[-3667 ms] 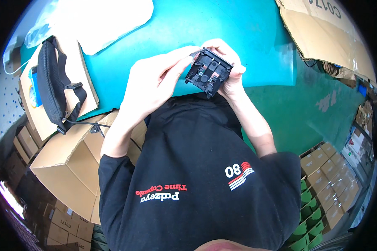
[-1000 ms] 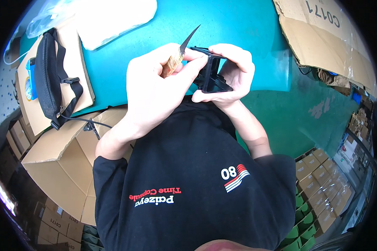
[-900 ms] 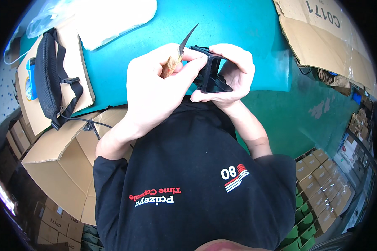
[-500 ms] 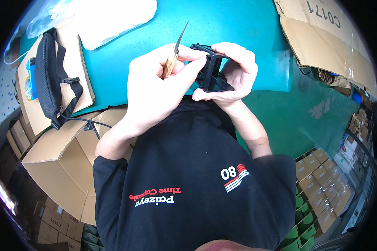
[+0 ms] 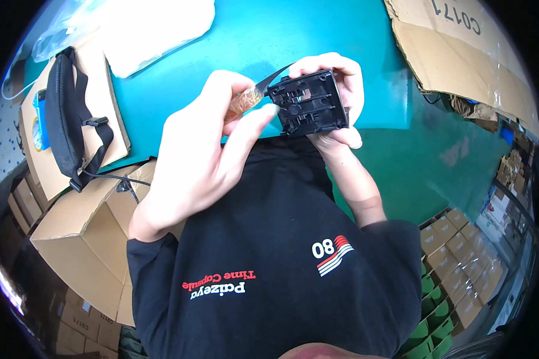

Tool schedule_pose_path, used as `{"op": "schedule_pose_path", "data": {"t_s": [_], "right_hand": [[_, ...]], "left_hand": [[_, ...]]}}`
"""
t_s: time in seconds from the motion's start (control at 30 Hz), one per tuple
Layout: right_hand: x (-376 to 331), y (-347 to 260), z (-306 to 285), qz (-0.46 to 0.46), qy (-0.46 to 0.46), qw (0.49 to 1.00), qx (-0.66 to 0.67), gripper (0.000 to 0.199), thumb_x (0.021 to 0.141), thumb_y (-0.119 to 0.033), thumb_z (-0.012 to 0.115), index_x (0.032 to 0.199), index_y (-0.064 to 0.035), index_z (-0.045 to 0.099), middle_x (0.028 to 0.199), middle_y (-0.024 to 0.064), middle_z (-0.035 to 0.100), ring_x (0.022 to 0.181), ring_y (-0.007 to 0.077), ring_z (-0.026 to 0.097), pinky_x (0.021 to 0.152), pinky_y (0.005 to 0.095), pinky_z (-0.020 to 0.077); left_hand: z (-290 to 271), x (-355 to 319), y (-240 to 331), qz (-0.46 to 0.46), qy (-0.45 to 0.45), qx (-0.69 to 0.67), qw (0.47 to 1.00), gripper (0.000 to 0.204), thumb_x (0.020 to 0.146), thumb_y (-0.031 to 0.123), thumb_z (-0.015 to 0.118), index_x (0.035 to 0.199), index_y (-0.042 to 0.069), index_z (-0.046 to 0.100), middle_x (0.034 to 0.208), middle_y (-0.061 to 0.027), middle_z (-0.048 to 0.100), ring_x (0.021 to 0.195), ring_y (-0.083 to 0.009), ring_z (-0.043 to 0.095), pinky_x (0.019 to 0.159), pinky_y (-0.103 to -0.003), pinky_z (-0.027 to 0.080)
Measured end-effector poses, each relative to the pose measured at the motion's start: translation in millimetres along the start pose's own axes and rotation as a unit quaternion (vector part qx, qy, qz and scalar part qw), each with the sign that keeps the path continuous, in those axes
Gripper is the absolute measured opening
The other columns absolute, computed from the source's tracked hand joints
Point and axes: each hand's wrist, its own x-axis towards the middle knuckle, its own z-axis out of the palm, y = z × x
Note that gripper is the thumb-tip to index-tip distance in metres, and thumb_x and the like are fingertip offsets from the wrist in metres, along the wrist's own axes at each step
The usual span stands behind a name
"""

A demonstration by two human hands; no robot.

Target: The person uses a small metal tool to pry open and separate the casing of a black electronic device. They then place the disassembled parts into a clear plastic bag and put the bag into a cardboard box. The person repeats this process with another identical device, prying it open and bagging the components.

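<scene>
My left hand (image 5: 200, 143) is closed round the wrapped, tan handle of a small knife (image 5: 245, 103). The knife's dark pointed blade slants up to the right, close to the top left corner of a black plastic housing (image 5: 308, 106). I cannot tell whether the blade touches it. My right hand (image 5: 348, 84) grips that housing from behind and along its right side. Its recessed inner face, with ribs, clips and slots, is turned up to view. My left thumb is by the housing's left edge.
Black waist bag (image 5: 66, 113) on a cardboard sheet (image 5: 117, 119) at the left of the teal table (image 5: 245, 42). White plastic bag (image 5: 156, 36) at the back. Open cartons stand at the lower left (image 5: 84, 245) and upper right (image 5: 455, 66). Small boxes (image 5: 455, 257) are stacked lower right.
The black housing has been turned so its inner face shows. My left hand has shifted left and lower, and the knife has tipped from nearly upright to slanting right toward the housing.
</scene>
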Motion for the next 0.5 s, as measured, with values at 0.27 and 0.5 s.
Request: {"op": "schedule_pose_path", "data": {"t_s": [0.27,0.5], "right_hand": [[9,0,-14,-0.089,-0.087,0.992,-0.035,0.112,0.048,-0.05,0.103,0.128,0.0075,0.049,0.116,0.0231,0.063,0.105,0.0324,0.067,0.092,0.045,0.058],[14,-7,-10,-0.131,-0.115,0.981,-0.086,0.117,0.037,-0.053,0.102,0.125,0.007,0.053,0.113,0.0173,0.064,0.103,0.0306,0.069,0.089,0.0412,0.0581]], "left_hand": [[-15,-9,24,0.079,-0.047,0.25,0.964,0.013,0.094,0.004,0.069,0.107,0.002,0.07,0.078,-0.0116,0.062,0.064,-0.0271,0.06,0.061,-0.036,0.048],[-20,-4,31,0.091,-0.088,0.298,0.946,0.014,0.091,0.007,0.072,0.105,0.005,0.072,0.074,-0.0097,0.058,0.061,-0.0267,0.06,0.057,-0.035,0.047]]}}
